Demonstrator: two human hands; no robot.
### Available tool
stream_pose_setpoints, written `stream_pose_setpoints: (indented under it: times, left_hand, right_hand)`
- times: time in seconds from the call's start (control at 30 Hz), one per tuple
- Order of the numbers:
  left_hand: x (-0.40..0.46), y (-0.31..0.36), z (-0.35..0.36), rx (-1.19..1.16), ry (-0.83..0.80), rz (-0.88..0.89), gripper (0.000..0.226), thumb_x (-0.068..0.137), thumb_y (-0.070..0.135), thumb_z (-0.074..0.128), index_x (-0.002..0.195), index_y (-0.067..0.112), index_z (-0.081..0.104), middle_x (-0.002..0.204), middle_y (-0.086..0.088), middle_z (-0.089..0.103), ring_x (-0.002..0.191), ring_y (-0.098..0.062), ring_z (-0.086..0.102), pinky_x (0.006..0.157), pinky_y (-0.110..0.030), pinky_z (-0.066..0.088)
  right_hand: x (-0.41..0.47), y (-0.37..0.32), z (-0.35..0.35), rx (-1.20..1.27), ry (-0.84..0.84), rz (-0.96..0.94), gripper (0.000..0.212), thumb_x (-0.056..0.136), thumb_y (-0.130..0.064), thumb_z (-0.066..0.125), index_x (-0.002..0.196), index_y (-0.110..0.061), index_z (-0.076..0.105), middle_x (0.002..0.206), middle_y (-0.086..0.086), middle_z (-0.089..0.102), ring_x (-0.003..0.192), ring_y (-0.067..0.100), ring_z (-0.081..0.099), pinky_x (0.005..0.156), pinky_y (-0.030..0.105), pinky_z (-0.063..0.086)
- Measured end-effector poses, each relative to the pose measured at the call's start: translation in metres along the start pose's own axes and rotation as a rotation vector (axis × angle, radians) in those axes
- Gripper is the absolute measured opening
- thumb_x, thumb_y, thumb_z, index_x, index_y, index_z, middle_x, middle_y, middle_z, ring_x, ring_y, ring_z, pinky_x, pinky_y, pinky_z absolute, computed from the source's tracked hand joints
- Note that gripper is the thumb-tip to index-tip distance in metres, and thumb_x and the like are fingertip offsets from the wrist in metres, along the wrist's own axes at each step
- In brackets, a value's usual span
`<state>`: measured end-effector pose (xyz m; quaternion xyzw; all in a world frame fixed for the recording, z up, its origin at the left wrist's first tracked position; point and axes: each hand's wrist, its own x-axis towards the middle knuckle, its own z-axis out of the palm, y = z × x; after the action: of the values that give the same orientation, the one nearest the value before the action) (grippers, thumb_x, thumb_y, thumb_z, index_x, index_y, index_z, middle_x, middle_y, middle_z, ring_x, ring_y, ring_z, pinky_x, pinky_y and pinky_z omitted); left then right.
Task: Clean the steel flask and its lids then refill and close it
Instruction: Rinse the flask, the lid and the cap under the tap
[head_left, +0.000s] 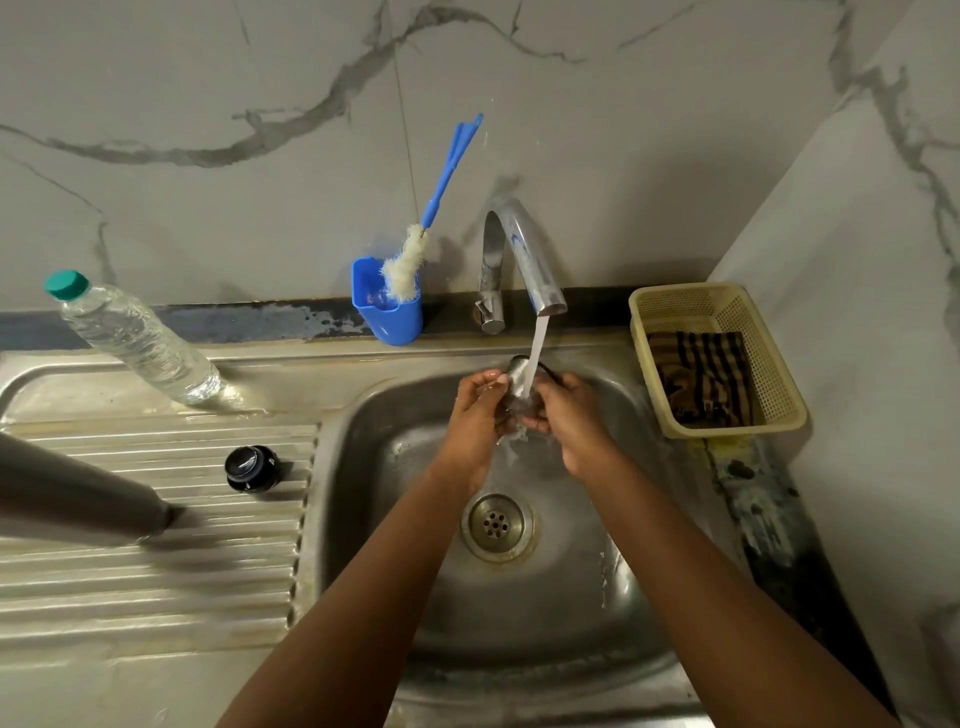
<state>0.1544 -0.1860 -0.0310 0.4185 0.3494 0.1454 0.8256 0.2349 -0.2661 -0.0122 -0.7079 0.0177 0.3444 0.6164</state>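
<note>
Head view: your left hand (475, 415) and right hand (569, 421) clasp the steel lid (519, 375) under the tap stream (536, 358), with open sink basin (597, 582) below.

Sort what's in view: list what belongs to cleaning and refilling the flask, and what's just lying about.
Part of the job:
steel lid held under the tap by left hand and right hand
black lid
flask
bottle brush
water bottle
sink

Lying about:
basket
striped cloth
</note>
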Motion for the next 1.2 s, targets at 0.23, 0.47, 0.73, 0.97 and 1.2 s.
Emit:
stream_pose_setpoints:
  times: [0.23, 0.47, 0.73, 0.97, 1.2]
  left_hand:
    - [-0.002, -0.008, -0.007, -0.062, 0.059, -0.065, 0.039, 0.102, 0.037, 0.048, 0.128, 0.007, 0.051, 0.099, -0.009, 0.064, 0.090, -0.018, 0.065, 0.090, -0.038, 0.052]
    - [-0.012, -0.005, -0.012, -0.206, -0.117, -0.015, 0.017, 0.101, 0.009, 0.042, 0.110, 0.008, 0.056, 0.099, -0.009, 0.068, 0.085, -0.016, 0.067, 0.077, -0.030, 0.054]
    - [-0.012, -0.004, -0.028, -0.163, -0.035, 0.016, 0.029, 0.101, 0.017, 0.043, 0.124, 0.010, 0.059, 0.116, -0.012, 0.068, 0.104, -0.024, 0.065, 0.090, -0.037, 0.052]
    - [-0.020, -0.009, -0.038, -0.069, -0.012, -0.032, 0.029, 0.097, 0.019, 0.053, 0.125, 0.014, 0.061, 0.128, -0.010, 0.065, 0.121, -0.026, 0.060, 0.105, -0.044, 0.043]
    - [-0.036, -0.010, -0.033, 0.132, -0.105, 0.028, 0.044, 0.086, 0.006, 0.069, 0.127, 0.014, 0.057, 0.112, 0.000, 0.069, 0.102, -0.016, 0.067, 0.085, -0.029, 0.057]
  right_hand:
    - [-0.005, 0.004, -0.001, -0.608, 0.040, -0.613, 0.062, 0.070, -0.009, 0.084, 0.125, -0.018, 0.056, 0.127, -0.003, 0.049, 0.110, 0.010, 0.054, 0.084, 0.012, 0.047]
    - [-0.013, 0.031, -0.031, -0.468, 0.013, -0.840, 0.084, 0.065, -0.005, 0.087, 0.138, -0.009, 0.045, 0.126, 0.001, 0.045, 0.118, 0.012, 0.052, 0.096, 0.023, 0.049]
    - [-0.008, 0.021, -0.014, -0.380, -0.070, -0.769, 0.073, 0.063, -0.010, 0.089, 0.122, -0.024, 0.050, 0.125, -0.001, 0.043, 0.115, 0.007, 0.054, 0.093, 0.020, 0.050]
    - [-0.010, 0.014, -0.020, -0.105, -0.117, -0.315, 0.060, 0.073, -0.012, 0.083, 0.127, -0.017, 0.055, 0.120, 0.000, 0.064, 0.106, 0.011, 0.064, 0.082, 0.022, 0.054]
    - [-0.019, 0.038, -0.016, 0.237, -0.292, 0.272, 0.030, 0.094, -0.030, 0.060, 0.114, -0.007, 0.063, 0.100, 0.015, 0.070, 0.087, 0.023, 0.068, 0.080, 0.034, 0.057]
